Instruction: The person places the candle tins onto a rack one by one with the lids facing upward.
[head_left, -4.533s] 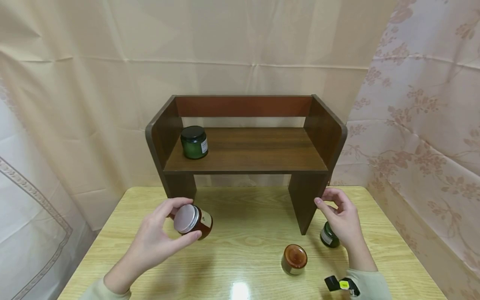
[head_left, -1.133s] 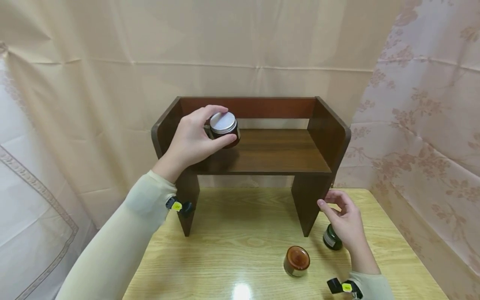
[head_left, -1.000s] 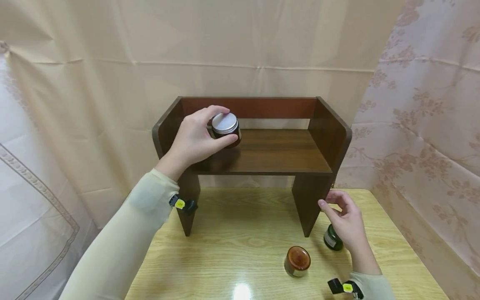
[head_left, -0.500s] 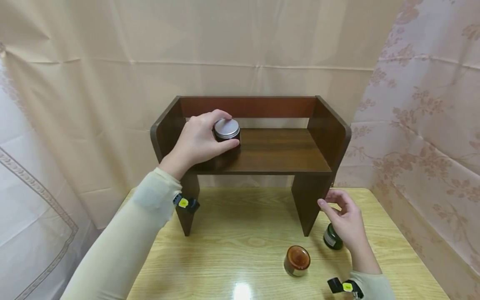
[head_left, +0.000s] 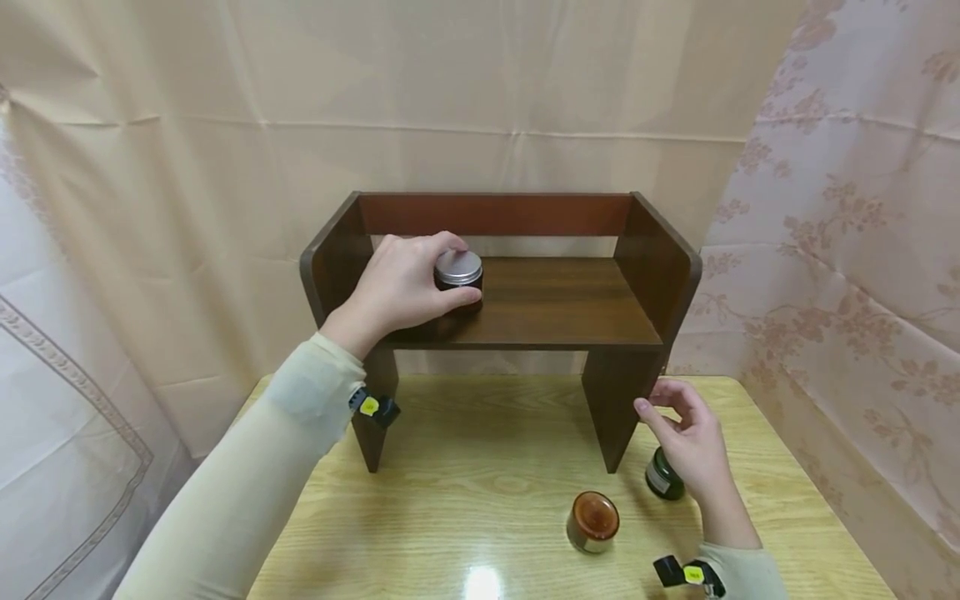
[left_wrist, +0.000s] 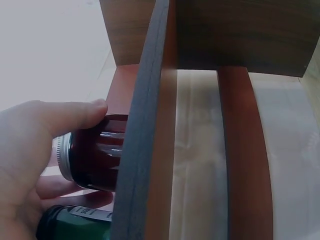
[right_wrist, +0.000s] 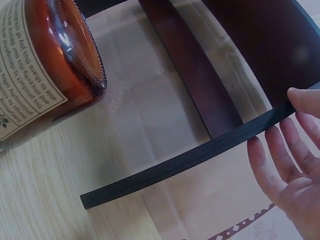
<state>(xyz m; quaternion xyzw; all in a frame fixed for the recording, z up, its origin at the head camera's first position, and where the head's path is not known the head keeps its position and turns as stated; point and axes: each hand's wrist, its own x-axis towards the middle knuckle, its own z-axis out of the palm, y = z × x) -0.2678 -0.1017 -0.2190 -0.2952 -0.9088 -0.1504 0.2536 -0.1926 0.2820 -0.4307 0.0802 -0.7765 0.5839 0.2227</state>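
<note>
My left hand (head_left: 408, 279) grips a dark amber glass jar with a silver lid (head_left: 459, 268), upright at the left half of the wooden desk shelf's upper board (head_left: 562, 304). In the left wrist view the amber jar's (left_wrist: 97, 152) base is hidden behind the board's edge, so contact is unclear. A green jar (left_wrist: 77, 223) stands beside it, close to my fingers; my hand hides it in the head view. With thumb on one side and fingers on the other, my right hand (head_left: 690, 429) holds the front edge of the shelf's right side panel (head_left: 622, 408).
On the wooden table (head_left: 465, 492), a second amber jar (head_left: 593, 521) sits base-up in front of the shelf's right leg. A dark green jar (head_left: 663, 475) lies partly behind my right hand. Curtains (head_left: 525, 75) hang behind and at the sides.
My left hand raised the silver-lidded jar from over the table to the shelf, then lowered it slightly rightward toward the upper board. The right hand keeps its hold on the panel.
</note>
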